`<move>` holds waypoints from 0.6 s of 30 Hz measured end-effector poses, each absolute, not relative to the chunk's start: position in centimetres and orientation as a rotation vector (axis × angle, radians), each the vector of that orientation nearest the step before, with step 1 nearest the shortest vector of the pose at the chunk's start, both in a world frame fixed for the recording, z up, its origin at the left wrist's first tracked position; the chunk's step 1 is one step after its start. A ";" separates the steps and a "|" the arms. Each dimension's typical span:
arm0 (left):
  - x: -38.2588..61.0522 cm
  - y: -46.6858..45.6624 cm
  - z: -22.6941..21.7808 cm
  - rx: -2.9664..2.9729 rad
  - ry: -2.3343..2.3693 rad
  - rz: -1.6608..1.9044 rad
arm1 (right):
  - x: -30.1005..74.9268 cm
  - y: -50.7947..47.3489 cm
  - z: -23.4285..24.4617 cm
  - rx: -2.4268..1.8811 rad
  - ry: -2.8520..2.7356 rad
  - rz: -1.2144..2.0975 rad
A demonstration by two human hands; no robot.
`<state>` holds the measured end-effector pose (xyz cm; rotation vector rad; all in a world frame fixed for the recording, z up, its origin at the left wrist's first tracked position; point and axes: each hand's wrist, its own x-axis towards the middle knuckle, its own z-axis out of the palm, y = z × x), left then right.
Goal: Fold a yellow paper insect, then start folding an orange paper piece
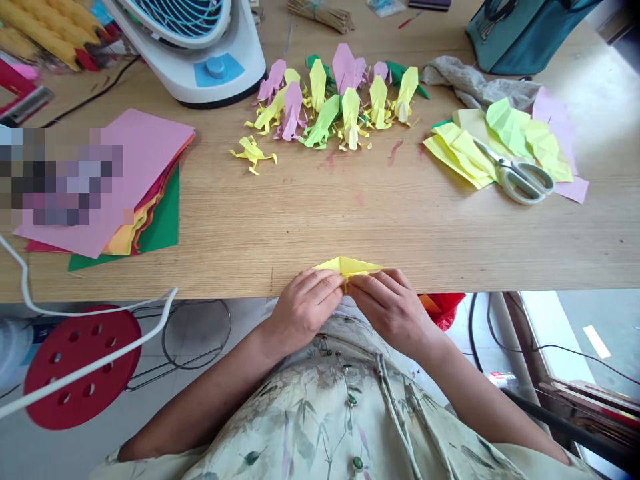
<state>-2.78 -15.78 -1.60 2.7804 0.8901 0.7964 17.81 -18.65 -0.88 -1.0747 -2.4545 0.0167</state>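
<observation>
A folded yellow paper piece (350, 265) lies at the near edge of the wooden table (320, 213). My left hand (305, 308) pinches its left side, fingers closed on the paper. My right hand (390, 305) pinches the right side, fingertips meeting the left hand's at the middle fold. Most of the paper is hidden under my fingers.
Several finished paper figures (330, 100) in yellow, pink and green are grouped at the table's middle back. A stack of coloured sheets (145, 193) lies left. Scissors (520, 177) rest on yellow-green paper scraps (465, 150) right. A white fan (200, 47) stands behind; a red stool (75, 363) is below left.
</observation>
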 end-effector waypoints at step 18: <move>-2.1 -15.7 -0.9 2.589 1.088 0.778 | 17.3 -17.5 -0.6 -1.152 -2.308 0.075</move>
